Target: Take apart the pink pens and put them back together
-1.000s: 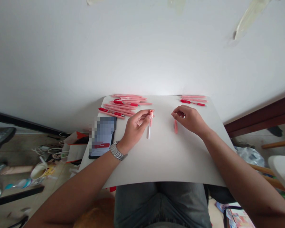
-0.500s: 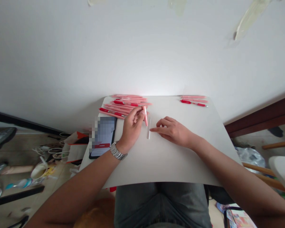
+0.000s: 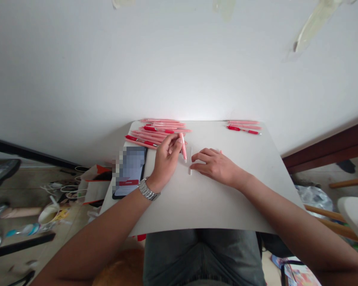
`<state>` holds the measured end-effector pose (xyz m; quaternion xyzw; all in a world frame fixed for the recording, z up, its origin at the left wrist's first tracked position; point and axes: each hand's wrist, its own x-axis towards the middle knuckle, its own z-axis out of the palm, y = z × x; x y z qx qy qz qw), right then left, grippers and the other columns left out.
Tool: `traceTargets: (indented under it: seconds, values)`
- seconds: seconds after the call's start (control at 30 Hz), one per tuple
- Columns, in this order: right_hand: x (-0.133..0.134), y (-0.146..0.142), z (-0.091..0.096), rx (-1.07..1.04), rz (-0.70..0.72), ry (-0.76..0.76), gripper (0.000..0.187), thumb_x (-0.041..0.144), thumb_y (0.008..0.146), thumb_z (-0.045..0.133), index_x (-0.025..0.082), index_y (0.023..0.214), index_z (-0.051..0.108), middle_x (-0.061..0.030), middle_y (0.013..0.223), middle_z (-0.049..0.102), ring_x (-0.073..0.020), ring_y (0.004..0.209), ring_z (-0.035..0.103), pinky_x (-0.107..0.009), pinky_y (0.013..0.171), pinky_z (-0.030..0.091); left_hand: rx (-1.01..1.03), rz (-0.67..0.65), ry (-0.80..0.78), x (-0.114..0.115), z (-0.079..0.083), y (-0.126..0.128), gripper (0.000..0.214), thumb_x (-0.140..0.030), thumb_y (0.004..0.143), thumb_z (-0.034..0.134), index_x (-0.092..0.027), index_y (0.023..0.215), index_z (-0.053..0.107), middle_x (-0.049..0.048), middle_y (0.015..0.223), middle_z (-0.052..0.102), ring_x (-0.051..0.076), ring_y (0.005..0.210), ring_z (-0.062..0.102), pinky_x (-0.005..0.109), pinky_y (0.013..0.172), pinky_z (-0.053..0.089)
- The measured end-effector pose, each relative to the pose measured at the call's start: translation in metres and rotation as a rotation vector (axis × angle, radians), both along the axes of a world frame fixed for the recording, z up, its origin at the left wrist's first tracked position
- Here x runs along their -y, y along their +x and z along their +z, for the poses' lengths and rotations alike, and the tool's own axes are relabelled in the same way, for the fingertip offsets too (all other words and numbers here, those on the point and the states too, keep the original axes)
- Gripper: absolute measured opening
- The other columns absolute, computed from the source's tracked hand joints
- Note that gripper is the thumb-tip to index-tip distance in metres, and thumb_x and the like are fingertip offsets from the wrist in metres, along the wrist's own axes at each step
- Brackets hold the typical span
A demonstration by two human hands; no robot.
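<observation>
My left hand (image 3: 169,153) pinches a pink pen (image 3: 183,150) between thumb and fingers, its narrow tip pointing down toward the table. Just right of that pen, a thin clear tube (image 3: 190,172) lies on the tabletop. The thumb and forefinger of my right hand (image 3: 213,163) close over its middle and hide that part. A small pink tip (image 3: 221,151) shows behind my right knuckles; the rest of it is hidden. Beyond my left hand spreads a pile of pink pens (image 3: 155,135), with a red pen (image 3: 158,129) among them.
A phone (image 3: 129,171) lies at the table's left edge. At the far right corner are a few pink pens (image 3: 243,122) and a red pen (image 3: 244,130). The white wall (image 3: 179,59) borders the white table (image 3: 209,210) at the back.
The clear tube has shifted slightly right, and my right thumb and forefinger now cover its middle. A pink tip has come into sight behind that hand. My left hand is nearly still.
</observation>
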<state>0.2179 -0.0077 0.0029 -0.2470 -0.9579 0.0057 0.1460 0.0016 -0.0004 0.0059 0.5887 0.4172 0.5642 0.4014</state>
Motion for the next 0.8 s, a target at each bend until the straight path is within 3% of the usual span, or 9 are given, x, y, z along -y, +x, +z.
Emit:
traceTargets:
  seconds: [0.2,0.33,0.53,0.8]
  values:
    - [-0.0008,-0.0030,0.0015,0.020,0.038,-0.021,0.019,0.019,0.107,0.053,0.019,0.114,0.071,-0.0120,0.125,0.073,-0.0268,0.112,0.061,-0.041,0.089,0.050,-0.028,-0.017,0.002,-0.0001,0.0022,-0.0005,0.027,-0.046,0.103,0.062,-0.023,0.114,0.069,0.0017,0.080,0.068,0.015,0.077,0.066,0.031,0.080,0.058]
    - [-0.0004,-0.0028,0.0025,0.034,0.013,-0.005,0.018,0.018,0.107,0.054,0.019,0.112,0.071,-0.0123,0.117,0.073,-0.0261,0.107,0.063,-0.040,0.086,0.049,-0.054,-0.012,0.024,-0.0006,0.0038,-0.0003,0.025,-0.044,0.103,0.062,-0.022,0.112,0.069,0.0016,0.083,0.068,0.015,0.078,0.065,0.031,0.083,0.058]
    - [-0.0009,0.0006,0.0042,0.069,-0.030,0.003,0.019,0.019,0.108,0.051,0.018,0.110,0.070,-0.0130,0.118,0.071,-0.0266,0.106,0.062,-0.040,0.083,0.049,-0.068,0.004,0.016,-0.0007,0.0027,-0.0006,0.024,-0.043,0.103,0.063,-0.021,0.112,0.067,0.0042,0.097,0.070,0.017,0.093,0.068,0.029,0.085,0.057]
    - [-0.0024,0.0028,0.0016,0.051,-0.072,-0.030,0.017,0.018,0.108,0.050,0.019,0.108,0.067,-0.0125,0.117,0.070,-0.0256,0.102,0.061,-0.038,0.080,0.048,-0.105,0.010,0.046,-0.0001,0.0034,-0.0007,0.020,-0.041,0.104,0.061,-0.023,0.110,0.067,0.0014,0.086,0.067,0.015,0.082,0.065,0.030,0.083,0.055]
